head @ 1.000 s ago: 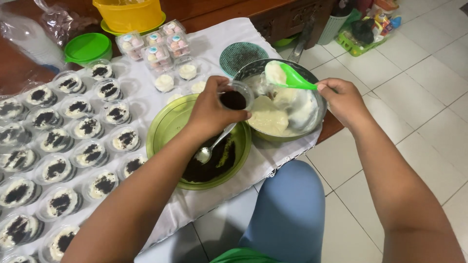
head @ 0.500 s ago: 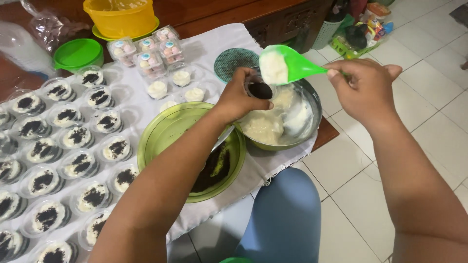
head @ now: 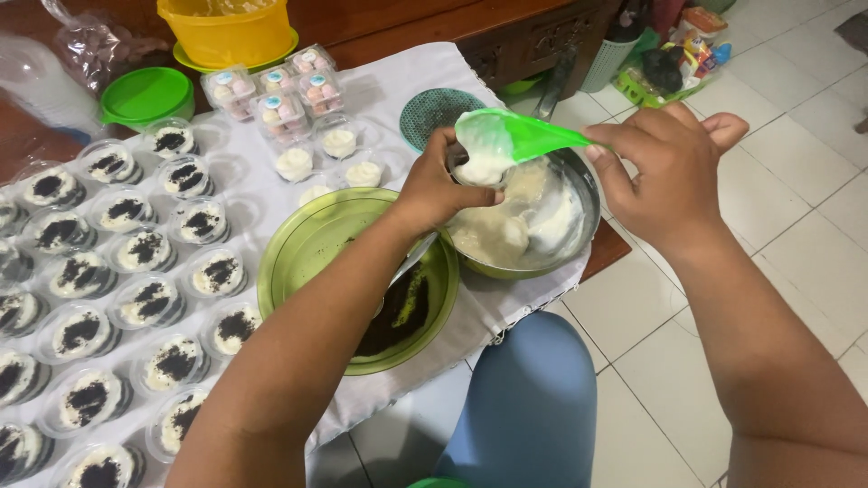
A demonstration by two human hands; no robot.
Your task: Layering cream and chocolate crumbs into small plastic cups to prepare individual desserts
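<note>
As cream coats it | green spoon (head: 506,137) (tilted) | right hand (head: 669,172) grip

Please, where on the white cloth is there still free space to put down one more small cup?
A bare strip of white cloth lies between the rows of small clear cups topped with dark crumbs and the green round plastic bowl. Another bare patch lies behind the dark round lid. The left side is crowded with cups.
</note>
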